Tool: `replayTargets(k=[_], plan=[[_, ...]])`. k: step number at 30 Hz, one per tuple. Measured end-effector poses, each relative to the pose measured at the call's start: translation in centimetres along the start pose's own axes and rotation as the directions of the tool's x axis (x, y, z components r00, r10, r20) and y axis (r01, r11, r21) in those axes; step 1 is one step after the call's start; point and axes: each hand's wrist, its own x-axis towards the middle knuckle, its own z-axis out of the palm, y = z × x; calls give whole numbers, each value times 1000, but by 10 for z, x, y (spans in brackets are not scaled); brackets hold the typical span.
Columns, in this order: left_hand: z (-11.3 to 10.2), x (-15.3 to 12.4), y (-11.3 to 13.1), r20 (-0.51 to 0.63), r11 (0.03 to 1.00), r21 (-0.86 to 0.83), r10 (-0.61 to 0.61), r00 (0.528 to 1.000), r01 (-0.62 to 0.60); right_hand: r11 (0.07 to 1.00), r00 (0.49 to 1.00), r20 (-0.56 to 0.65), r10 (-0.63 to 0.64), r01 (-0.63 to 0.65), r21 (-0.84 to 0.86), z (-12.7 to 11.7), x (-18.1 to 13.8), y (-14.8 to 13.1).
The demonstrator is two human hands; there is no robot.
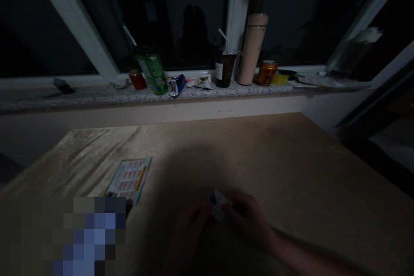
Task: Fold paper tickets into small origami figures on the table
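Observation:
Both hands meet low in the dim view, over a wooden table (258,155). My left hand (189,228) and my right hand (249,217) pinch a small printed packet (218,204) between their fingertips, each with fingers closed on one side of it. The packet is pale with dark and coloured print, too dark to read. A flat printed card (131,177) with red blocks and a green border lies on the table to the left of the hands.
A stone window sill (97,95) runs behind the table with a green bottle (152,71), a red can (137,79), wrappers (176,84), a dark cup with a straw (224,67), a tall beige flask (252,49) and an orange can (267,72). A blurred patch covers the lower left.

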Motion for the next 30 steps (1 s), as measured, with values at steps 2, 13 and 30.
replayTargets(k=[2, 13, 30], plan=[[2, 1, -4, -11, 996, -80, 38, 999, -39, 993, 994, -74, -85, 78, -87, -1, -1, -2], [1, -6, -24, 184, 980, 7, 192, 964, -196, 956, 958, -91, -272, 258, -138, -1, -3, 2], [-2, 0, -18, 29, 991, -93, 97, 995, -94, 842, 864, 117, -490, 504, -192, -5, -2, -7]])
